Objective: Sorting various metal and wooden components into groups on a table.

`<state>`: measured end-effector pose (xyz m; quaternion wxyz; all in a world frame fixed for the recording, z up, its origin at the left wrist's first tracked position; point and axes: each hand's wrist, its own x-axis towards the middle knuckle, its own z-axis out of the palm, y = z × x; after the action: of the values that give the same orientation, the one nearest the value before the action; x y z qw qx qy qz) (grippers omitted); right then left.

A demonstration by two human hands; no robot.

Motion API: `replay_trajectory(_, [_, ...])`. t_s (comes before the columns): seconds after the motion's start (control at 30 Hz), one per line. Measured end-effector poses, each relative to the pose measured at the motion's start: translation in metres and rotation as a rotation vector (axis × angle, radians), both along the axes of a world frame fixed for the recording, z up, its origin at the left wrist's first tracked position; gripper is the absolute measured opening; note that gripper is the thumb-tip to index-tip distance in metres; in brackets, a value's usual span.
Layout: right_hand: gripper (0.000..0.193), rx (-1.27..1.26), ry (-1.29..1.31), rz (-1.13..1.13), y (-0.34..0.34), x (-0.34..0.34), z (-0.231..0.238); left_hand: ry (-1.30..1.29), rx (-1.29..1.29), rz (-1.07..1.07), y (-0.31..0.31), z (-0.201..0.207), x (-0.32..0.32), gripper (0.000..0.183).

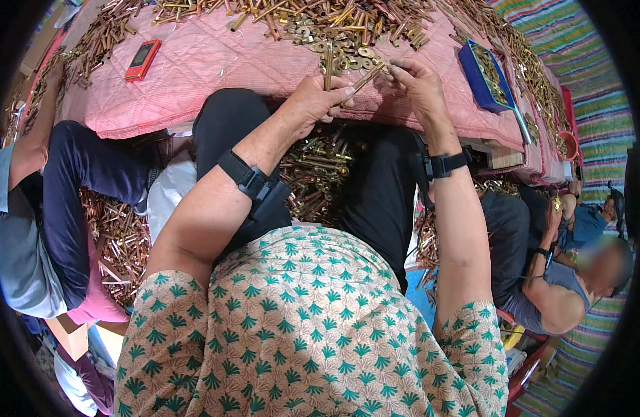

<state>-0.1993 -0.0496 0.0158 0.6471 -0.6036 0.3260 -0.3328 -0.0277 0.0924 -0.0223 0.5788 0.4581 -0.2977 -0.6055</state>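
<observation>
Over the near edge of the pink cloth, my left hand (317,103) is closed round slim brass-coloured tubes. One tube (329,64) sticks upright from its fingers, and another tube (368,78) slants up to the right. At the far end of that slanted tube is my right hand (422,85), thumb and fingertips pinched together. Whatever lies in that pinch is too small to make out. Just beyond both hands, flat brass washers (354,60) lie scattered, with a heap of brass tubes (361,21) behind them.
A blue tray (504,103) of small metal parts sits right, a red phone (143,60) left on the pink cloth (188,90). More tubes (313,170) lie below, between my knees. Co-workers sit at both sides, one person's arm (38,132) at left, another person (552,285) at right.
</observation>
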Motion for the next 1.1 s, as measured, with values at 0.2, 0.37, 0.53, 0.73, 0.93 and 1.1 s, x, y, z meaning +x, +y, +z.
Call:
replay_trajectory(0.2, [0.017,-0.032,0.015,0.034,0.010,-0.023,0.007,-0.109,0.053,-0.056,0.001,0.005,-0.003,0.020])
replay_trajectory(0.37, [0.019,-0.101,-0.004,0.071,0.018,-0.024,0.009,-0.102,0.034,-0.106,0.003,0.003,-0.003,0.021])
replay_trajectory(0.53, [0.019,-0.114,-0.040,0.043,0.016,-0.027,0.007,-0.061,-0.005,-0.142,0.004,0.005,-0.003,0.017])
replay_trajectory(0.73, [0.020,-0.116,-0.065,0.098,0.017,-0.030,0.010,-0.014,-0.005,-0.166,0.004,0.001,-0.002,0.024])
replay_trajectory(0.93, [0.020,-0.094,-0.070,0.105,0.025,-0.025,0.016,0.032,-0.012,-0.184,0.003,-0.002,-0.001,0.024])
replay_trajectory(1.1, [0.010,-0.119,0.022,0.182,0.021,-0.030,0.020,-0.109,-0.061,-0.151,0.004,0.003,-0.004,0.024])
